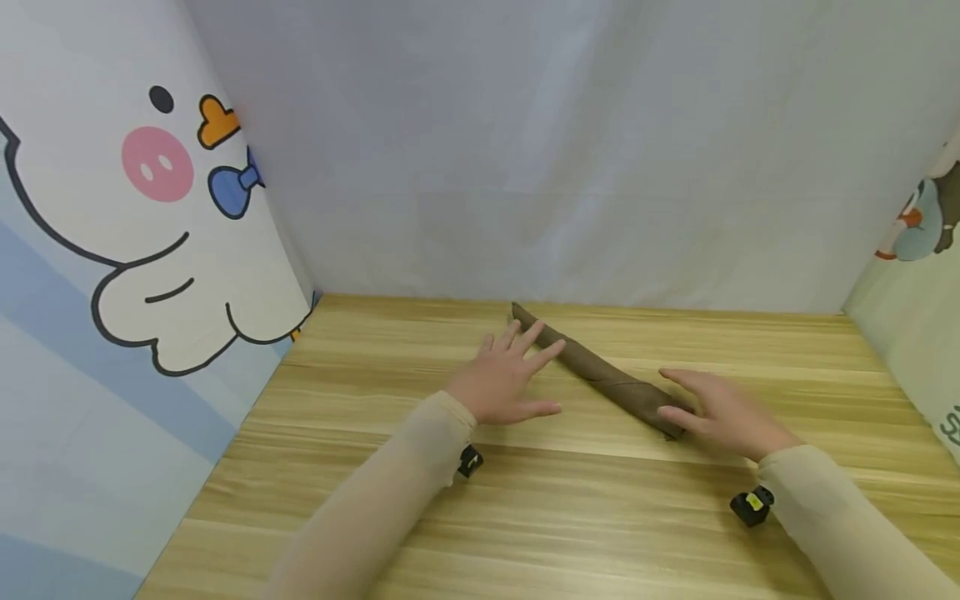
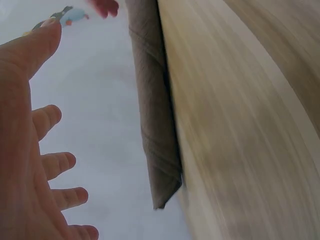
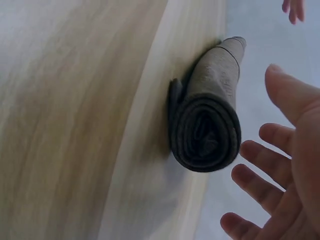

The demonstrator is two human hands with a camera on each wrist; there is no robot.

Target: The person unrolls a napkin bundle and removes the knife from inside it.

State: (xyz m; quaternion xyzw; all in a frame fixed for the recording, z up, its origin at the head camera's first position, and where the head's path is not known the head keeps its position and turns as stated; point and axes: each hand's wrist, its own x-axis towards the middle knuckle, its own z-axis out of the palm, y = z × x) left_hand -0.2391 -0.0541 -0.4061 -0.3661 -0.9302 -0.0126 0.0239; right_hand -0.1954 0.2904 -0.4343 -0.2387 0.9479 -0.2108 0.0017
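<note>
A brown cloth roll (image 1: 600,372) lies diagonally on the wooden table, its far end near the back edge and its near end toward the right. The right wrist view looks into the spiral end of the roll (image 3: 205,132), with a loose flap at one side. My left hand (image 1: 501,379) has its fingers spread beside the far half of the roll, holding nothing; the left wrist view shows that palm (image 2: 25,150) apart from the cloth. My right hand (image 1: 731,412) hovers by the near end, thumb and fingers apart, fingertips close to the roll in the right wrist view.
A pale curtain (image 1: 562,167) hangs behind the table (image 1: 375,350). At the left stands a panel with a cartoon figure (image 1: 187,250); a printed panel (image 1: 922,333) borders the right side. Each wrist carries a small black camera (image 1: 752,505).
</note>
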